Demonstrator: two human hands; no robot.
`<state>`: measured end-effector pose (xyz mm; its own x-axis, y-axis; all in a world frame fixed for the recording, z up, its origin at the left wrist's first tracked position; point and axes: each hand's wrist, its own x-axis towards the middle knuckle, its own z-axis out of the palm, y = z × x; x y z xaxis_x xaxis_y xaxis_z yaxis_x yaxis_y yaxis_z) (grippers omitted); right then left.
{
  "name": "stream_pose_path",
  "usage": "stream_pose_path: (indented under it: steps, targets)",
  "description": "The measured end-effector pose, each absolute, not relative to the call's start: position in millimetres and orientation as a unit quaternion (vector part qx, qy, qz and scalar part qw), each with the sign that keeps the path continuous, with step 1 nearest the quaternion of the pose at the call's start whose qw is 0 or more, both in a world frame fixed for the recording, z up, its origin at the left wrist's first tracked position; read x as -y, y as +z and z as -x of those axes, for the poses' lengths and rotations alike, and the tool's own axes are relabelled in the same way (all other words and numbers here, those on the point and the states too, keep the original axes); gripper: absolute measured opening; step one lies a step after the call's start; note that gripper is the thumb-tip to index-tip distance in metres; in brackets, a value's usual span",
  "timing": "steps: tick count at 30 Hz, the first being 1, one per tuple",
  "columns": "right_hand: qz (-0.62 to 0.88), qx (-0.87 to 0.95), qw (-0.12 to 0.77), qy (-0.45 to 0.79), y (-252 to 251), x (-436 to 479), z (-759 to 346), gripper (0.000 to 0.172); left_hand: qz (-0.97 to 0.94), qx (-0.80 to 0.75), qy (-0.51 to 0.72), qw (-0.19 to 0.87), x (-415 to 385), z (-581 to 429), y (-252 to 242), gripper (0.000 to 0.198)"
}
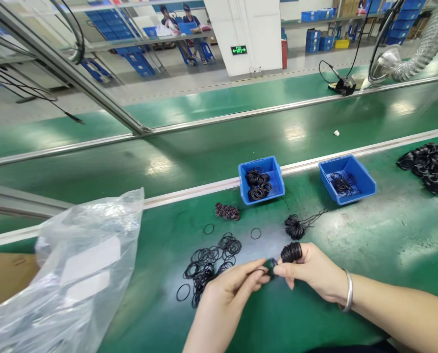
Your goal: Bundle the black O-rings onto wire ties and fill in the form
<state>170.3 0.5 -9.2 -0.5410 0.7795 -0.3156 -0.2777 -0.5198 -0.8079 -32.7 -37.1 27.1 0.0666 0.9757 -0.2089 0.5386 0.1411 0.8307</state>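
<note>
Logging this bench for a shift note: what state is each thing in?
Left hand: pinching a small black rubber piece.
Right hand: holding a stack of black rubber rings.
Loose black rings: scattered on the green mat.
Left blue plastic bin: open, holding rings.
Right blue plastic bin: open, holding rings.
Clear plastic bag: crumpled.

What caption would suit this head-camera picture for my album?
Right hand carries a stack of thin black rubber rings while left hand pinches a small black piece above a green workbench.
</note>
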Motion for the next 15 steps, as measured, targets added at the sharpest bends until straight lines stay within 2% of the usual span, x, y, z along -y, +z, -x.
stream_pose_path:
  steps: [3,6,11,15]
  targets:
    - [0.349,0.327,0.339,0.810,-8,-2,-171,0.041,-0.673,-0.660,0.201,0.266,17,40,39,0.026]
    - [0.352,0.308,0.337,0.817,-10,-3,-171,0.044,-0.720,-0.673,0.038,0.165,-16,35,40,0.027]
    - [0.354,0.324,0.343,0.808,-13,-5,-172,0.041,-0.730,-0.665,-0.054,0.149,-57,21,26,0.015]
    - [0.343,0.332,0.349,0.806,-13,-6,-173,0.040,-0.733,-0.658,-0.065,0.157,-60,17,27,0.017]
